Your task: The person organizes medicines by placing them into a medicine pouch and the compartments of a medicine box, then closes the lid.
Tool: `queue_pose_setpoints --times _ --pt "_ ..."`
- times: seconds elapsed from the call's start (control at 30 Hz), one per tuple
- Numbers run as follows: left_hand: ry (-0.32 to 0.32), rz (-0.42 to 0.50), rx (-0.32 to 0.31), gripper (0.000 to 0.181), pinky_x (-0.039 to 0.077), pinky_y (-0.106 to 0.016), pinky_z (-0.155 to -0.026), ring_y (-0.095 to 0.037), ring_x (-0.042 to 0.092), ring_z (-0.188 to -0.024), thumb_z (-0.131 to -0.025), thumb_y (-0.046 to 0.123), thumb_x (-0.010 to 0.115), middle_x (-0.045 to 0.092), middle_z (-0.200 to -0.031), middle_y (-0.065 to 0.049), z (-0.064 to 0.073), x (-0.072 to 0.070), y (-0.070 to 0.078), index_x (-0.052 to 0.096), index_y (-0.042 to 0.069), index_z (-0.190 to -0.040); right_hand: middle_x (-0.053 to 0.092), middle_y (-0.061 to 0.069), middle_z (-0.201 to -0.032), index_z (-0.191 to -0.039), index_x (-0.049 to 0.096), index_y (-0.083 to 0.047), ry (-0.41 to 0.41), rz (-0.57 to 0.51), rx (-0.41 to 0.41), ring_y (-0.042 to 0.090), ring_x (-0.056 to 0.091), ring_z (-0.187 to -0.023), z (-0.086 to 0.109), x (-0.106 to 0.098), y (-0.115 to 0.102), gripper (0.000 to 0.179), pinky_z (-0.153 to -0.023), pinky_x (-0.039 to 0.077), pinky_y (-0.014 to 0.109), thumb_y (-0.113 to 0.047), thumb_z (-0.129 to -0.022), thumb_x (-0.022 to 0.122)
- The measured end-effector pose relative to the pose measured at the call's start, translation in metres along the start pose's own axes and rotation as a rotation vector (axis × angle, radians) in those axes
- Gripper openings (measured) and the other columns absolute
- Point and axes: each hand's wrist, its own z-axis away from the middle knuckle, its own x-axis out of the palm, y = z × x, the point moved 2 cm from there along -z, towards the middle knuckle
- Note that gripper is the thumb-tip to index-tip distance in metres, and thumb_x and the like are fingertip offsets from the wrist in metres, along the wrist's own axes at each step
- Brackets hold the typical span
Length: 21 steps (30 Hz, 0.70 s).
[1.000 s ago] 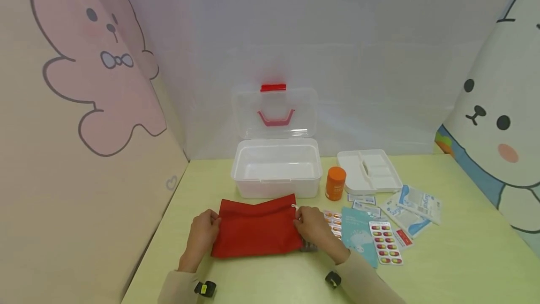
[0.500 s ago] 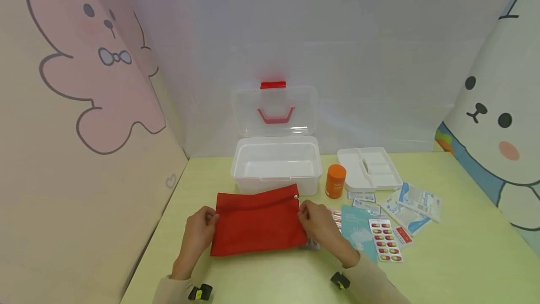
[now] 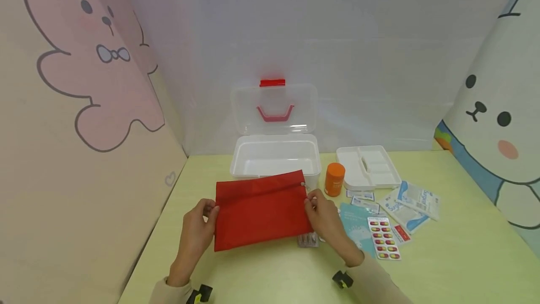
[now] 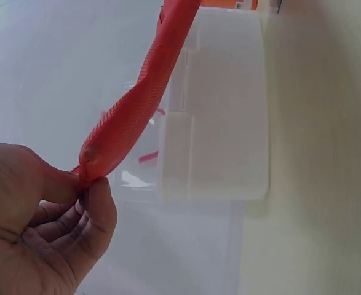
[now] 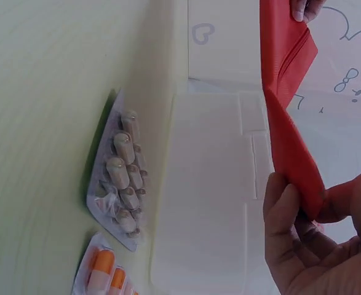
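A red zippered pouch is held up off the table by both hands, its right side a little higher than its left. The left hand pinches its left edge between thumb and fingers; the left wrist view shows this grip on the pouch's corner. At the right edge, the right hand pinches the pouch below the zipper pull. Just behind stands a white box with its clear lid raised, partly hidden by the pouch. Under the pouch's right corner lies a blister pack of pale capsules.
An orange bottle stands right of the box, beside a white divided tray. Further right lie a teal packet, a blister pack of red-yellow capsules, dressing packets and small sachets.
Both hands have lifted the red pouch higher and tilted its right side up. It now covers more of the box front, and the pale capsule pack beneath shows more.
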Motion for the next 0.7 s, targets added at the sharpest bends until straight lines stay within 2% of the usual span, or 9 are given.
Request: queue_pose_setpoints --times 0.1,0.23,0.37,0.47,0.57,0.7 --pt "0.051 0.034 0.053 0.008 0.044 -0.021 -0.052 -0.017 0.061 -0.073 -0.091 0.004 0.066 0.066 -0.08 -0.005 0.001 -0.001 0.006 0.063 0.003 -0.098 0.058 0.003 -0.065 -0.108 0.056 -0.004 0.016 -0.073 -0.003 0.011 0.048 -0.053 -0.002 -0.002 0.002 0.013 -0.048 0.041 0.022 -0.011 -0.098 0.053" --pt "0.119 0.081 0.126 0.01 0.046 -0.021 -0.052 -0.016 0.062 -0.072 -0.089 0.001 0.068 0.067 -0.08 -0.005 0.002 -0.002 0.012 0.063 0.003 -0.098 0.069 0.008 -0.078 -0.117 0.058 -0.002 0.006 -0.149 0.008 0.011 0.059 -0.062 -0.003 -0.004 0.006 0.021 -0.054 0.049 0.023 -0.013 -0.099 0.055" --pt "0.17 0.135 0.188 0.012 0.049 -0.019 -0.051 -0.014 0.063 -0.073 -0.088 -0.001 0.069 0.068 -0.083 -0.006 0.003 -0.002 0.017 0.063 0.002 -0.098 0.073 0.015 -0.092 -0.119 0.061 -0.002 -0.025 -0.269 0.062 0.021 0.067 -0.071 -0.004 -0.004 0.009 0.027 -0.061 0.056 0.029 -0.021 -0.101 0.055" --pt "0.19 0.177 0.219 0.013 0.051 -0.016 -0.053 -0.01 0.063 -0.074 -0.087 -0.002 0.069 0.069 -0.084 -0.006 0.003 -0.002 0.021 0.063 0.002 -0.098 0.071 0.019 -0.093 -0.116 0.063 -0.003 -0.012 -0.359 0.077 0.029 0.068 -0.072 -0.004 -0.008 0.009 0.029 -0.061 0.057 0.035 -0.026 -0.102 0.052" --pt "0.205 0.223 0.234 0.012 0.052 -0.014 -0.054 -0.008 0.063 -0.075 -0.088 -0.002 0.068 0.07 -0.085 -0.007 0.002 -0.002 0.024 0.063 0.002 -0.098 0.069 0.022 -0.091 -0.115 0.063 -0.002 0.028 -0.384 0.04 0.032 0.067 -0.071 -0.004 -0.016 0.007 0.032 -0.059 0.057 0.038 -0.027 -0.104 0.047" --pt "0.231 0.274 0.265 0.01 0.053 -0.014 -0.055 -0.008 0.064 -0.076 -0.089 -0.002 0.066 0.07 -0.086 -0.011 0.0 -0.002 0.028 0.063 0.001 -0.098 0.069 0.021 -0.087 -0.118 0.063 -0.002 0.087 -0.378 -0.014 0.03 0.066 -0.068 -0.005 -0.027 0.003 0.033 -0.058 0.057 0.038 -0.026 -0.105 0.044"
